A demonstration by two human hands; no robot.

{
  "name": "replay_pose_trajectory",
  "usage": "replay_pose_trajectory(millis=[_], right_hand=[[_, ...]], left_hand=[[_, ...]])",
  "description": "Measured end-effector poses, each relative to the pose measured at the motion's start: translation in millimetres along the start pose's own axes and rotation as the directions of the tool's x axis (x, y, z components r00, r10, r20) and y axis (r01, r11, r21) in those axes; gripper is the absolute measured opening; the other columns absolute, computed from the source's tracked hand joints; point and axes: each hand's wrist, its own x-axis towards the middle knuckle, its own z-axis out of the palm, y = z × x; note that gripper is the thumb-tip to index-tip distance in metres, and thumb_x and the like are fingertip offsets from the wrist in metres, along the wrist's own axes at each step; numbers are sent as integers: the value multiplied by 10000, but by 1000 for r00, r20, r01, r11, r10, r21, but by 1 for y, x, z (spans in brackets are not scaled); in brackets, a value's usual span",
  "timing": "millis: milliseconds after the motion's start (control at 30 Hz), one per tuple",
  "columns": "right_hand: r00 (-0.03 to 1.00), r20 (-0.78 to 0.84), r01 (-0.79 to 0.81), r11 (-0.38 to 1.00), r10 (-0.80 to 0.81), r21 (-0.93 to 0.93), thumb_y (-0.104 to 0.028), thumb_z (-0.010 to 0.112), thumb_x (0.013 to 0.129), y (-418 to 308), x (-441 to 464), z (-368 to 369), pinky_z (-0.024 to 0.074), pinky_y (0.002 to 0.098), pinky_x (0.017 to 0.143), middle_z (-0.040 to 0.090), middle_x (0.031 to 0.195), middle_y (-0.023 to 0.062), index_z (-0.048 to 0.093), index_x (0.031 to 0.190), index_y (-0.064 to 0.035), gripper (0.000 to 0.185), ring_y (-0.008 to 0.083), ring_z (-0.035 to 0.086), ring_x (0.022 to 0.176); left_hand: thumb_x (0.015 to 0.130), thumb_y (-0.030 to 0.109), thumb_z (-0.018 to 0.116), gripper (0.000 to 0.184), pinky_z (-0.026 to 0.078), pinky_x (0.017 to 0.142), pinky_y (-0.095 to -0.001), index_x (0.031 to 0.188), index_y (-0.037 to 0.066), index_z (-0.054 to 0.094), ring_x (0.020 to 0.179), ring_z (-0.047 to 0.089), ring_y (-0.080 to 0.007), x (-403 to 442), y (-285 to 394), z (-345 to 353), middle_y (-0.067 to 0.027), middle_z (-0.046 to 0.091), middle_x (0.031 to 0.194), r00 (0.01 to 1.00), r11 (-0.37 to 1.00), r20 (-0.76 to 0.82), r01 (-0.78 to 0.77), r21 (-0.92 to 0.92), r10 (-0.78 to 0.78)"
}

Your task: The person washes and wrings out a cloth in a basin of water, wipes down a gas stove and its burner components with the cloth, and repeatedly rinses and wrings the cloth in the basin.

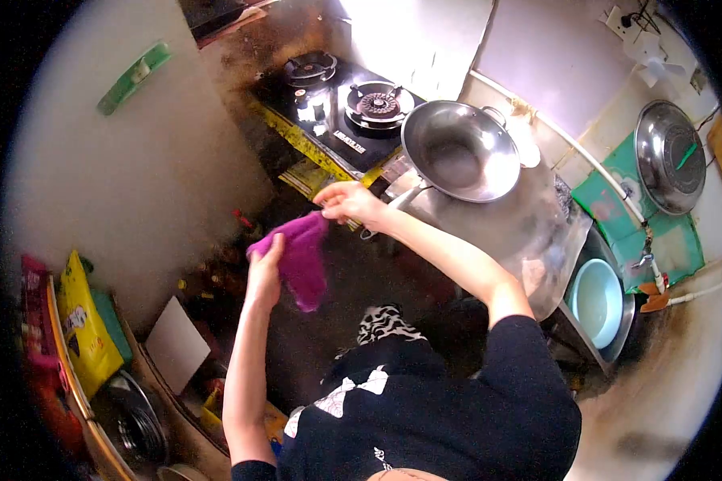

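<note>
A purple cloth (303, 264) hangs between my two hands in front of my body. My left hand (265, 264) grips its left edge, with the thumb on top. At the cloth's upper right corner, the fingers of my right hand (349, 204) pinch it. The lower end of the cloth dangles loose above the dark floor. Just beyond my right hand is the front edge of a black two-burner gas stove (337, 120). To the right of that hand a steel wok (462, 152) rests on the metal counter, its handle pointing toward me.
A metal counter (497, 232) runs to a sink holding a light blue basin (598, 303). Against the right wall leans a round metal lid (671, 158). Low on the left are a yellow bag (88, 329) and a steel pan (132, 421). A green handle (135, 78) sits on the pale left-hand surface.
</note>
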Motion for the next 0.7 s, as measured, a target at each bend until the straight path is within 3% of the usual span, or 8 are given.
replay_pose_trajectory(millis=[67, 100, 167, 333, 367, 500, 600, 700], right_hand=[[940, -189, 138, 822, -284, -552, -88, 634, 729, 10, 54, 18, 447, 253, 510, 588, 715, 34, 605, 911, -30, 193, 112, 524, 577], [979, -164, 100, 986, -121, -131, -98, 609, 756, 3, 76, 34, 449, 245, 538, 581, 742, 36, 583, 964, -22, 223, 102, 520, 593], [991, 133, -63, 798, -22, 599, -119, 554, 812, -22, 119, 69, 474, 265, 579, 583, 790, 64, 542, 1038, -14, 250, 120, 543, 628], [711, 552, -361, 448, -435, 818, -364, 493, 848, -14, 205, 135, 497, 319, 619, 596, 924, 154, 501, 1093, -40, 406, 199, 589, 713], [670, 542, -373, 402, -507, 836, -373, 490, 848, -9, 221, 130, 496, 317, 626, 592, 933, 162, 483, 1120, -41, 429, 206, 590, 727], [617, 487, -339, 349, -619, 874, -398, 509, 827, 15, 263, 86, 495, 288, 631, 569, 989, 201, 440, 1158, 3, 525, 194, 584, 768], [744, 476, -187, 539, -468, 821, -376, 531, 819, 11, 257, 38, 491, 251, 551, 583, 961, 206, 471, 1101, 53, 517, 154, 589, 741], [882, 390, -165, 602, -265, 781, -295, 488, 861, 74, 256, -21, 480, 255, 549, 615, 895, 157, 517, 1053, 28, 377, 160, 596, 734]], left_hand=[[898, 285, 467, 365, 441, 853, -363, 1131, 5, 490, 954, 569, -212, 10, 16, -24, -118, 578, 1057, 990, 990, -104, 81, -112, -93], [898, 297, 462, 382, 421, 884, -382, 1142, 4, 483, 990, 550, -221, 18, 18, -31, -125, 561, 1089, 992, 963, -37, 112, -246, -124], [898, 310, 458, 399, 401, 915, -400, 1153, 3, 475, 1025, 531, -230, 40, 24, -41, -131, 543, 1120, 986, 918, 44, 168, -361, -163], [886, 356, 422, 489, 252, 1028, -462, 1263, 48, 370, 1205, 362, -261, 130, -6, -102, -114, 407, 1287, 945, 520, 313, 315, -794, -96], [891, 382, 390, 513, 221, 1045, -450, 1285, 58, 337, 1233, 322, -247, 142, 14, -93, -94, 366, 1321, 962, 620, 109, 247, -744, -252], [878, 380, 412, 412, 325, 979, -421, 1189, 111, 435, 1132, 421, -198, 197, 40, -112, -51, 484, 1178, 945, 752, 194, 326, -573, -262], [905, 398, 372, 424, 346, 952, -414, 1182, 91, 470, 1091, 460, -203, 248, 66, -118, -69, 513, 1159, 762, 688, 628, 540, -484, -156], [904, 440, 350, 486, 338, 941, -406, 1207, 73, 449, 1103, 455, -234, 287, 87, -71, -92, 519, 1164, 883, 872, 330, 422, -248, -334]])
